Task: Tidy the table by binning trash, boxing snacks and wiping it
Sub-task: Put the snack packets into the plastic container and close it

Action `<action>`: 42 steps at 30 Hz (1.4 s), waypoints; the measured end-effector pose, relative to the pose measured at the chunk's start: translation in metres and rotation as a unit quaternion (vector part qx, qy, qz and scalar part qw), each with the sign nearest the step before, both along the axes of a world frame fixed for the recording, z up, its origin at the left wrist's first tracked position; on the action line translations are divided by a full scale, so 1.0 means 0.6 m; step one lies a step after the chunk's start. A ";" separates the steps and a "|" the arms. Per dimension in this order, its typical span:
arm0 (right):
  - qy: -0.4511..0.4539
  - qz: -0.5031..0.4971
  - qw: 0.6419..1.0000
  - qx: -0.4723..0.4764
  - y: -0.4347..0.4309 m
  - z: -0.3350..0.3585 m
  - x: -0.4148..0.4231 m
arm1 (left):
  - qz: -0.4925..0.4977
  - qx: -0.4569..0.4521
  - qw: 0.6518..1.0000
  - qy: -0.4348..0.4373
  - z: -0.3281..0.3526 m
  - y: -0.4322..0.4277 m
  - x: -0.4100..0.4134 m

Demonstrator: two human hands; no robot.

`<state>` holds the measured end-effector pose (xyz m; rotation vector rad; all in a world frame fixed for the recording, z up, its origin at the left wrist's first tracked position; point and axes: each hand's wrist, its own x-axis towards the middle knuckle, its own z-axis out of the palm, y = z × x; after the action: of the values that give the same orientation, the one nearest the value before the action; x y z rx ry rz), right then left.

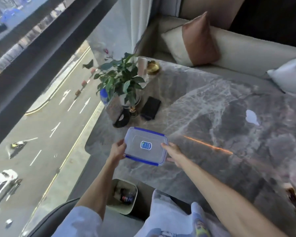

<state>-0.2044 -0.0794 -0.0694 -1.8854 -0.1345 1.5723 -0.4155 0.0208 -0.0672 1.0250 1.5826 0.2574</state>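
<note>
Being pinched at both short ends by left hand (pixel 117 150) and right hand (pixel 173 153), the lidded clear plastic box with blue clips (pixel 146 139) is found near the grey marble bench (pixel 212 108) left edge. Judged light, stiff, slick; rim grip advised.

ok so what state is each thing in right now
container: lid on, held at both ends
left hand: grips the container's left end
right hand: grips its right end
bin: open, trash inside
white scrap: lying loose on the table
plant: upright
</note>
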 end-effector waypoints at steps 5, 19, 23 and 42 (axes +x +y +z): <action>-0.051 -0.088 0.995 -0.006 -0.137 0.006 0.162 | -0.093 -0.020 0.993 -0.064 0.007 -0.073 0.181; 0.080 -0.347 0.934 0.030 -0.546 0.009 0.432 | -0.327 0.065 0.938 -0.090 0.037 -0.336 0.660; 0.168 -0.386 0.905 0.059 -0.563 -0.026 0.400 | -0.387 0.102 0.916 -0.019 0.018 -0.360 0.728; 0.001 -0.182 0.983 -0.022 -0.538 -0.009 0.468 | -0.223 0.002 0.974 -0.038 -0.054 -0.446 0.593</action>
<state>0.0766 -0.4020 -0.0750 -1.8187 0.2365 1.3351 -0.0598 -0.2470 -0.0996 1.3250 1.2435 -0.0094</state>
